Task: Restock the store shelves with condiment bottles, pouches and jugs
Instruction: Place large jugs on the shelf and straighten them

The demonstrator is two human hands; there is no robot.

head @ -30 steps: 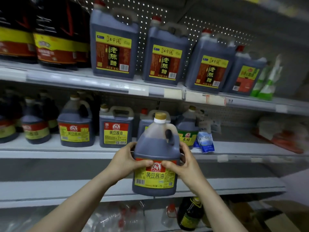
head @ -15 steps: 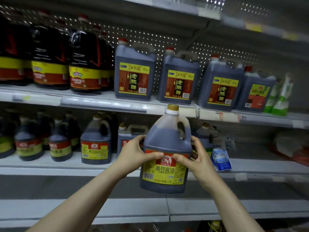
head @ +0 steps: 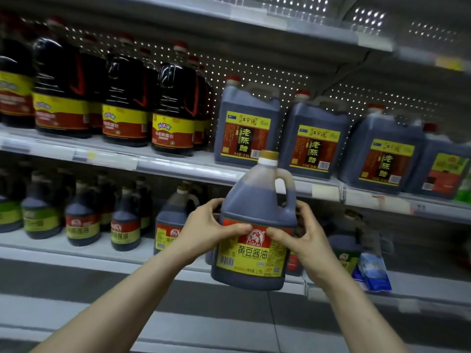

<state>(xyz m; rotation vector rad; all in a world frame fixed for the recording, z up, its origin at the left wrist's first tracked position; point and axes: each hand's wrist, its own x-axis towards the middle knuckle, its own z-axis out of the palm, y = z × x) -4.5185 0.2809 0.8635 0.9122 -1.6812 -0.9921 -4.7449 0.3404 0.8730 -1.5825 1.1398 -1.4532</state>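
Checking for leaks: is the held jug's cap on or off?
On: a gold cap tops the jug, which the left hand and right hand hold upright.

The yellow label on the dark handled plastic jug with a gold cap (head: 254, 200) reads 黄豆酱油 (volume figure unclear). The labels on the dark rectangular plastic jugs (head: 244, 103) read 老陈醋, 2.5L.

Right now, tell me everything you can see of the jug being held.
The jug is translucent plastic, nearly full of dark sauce, with a gold cap, white collar and loop handle. Its red-and-yellow label faces the camera. It is roughly upright before the shelves, with the left grip and right grip holding its sides, thumbs on the label.
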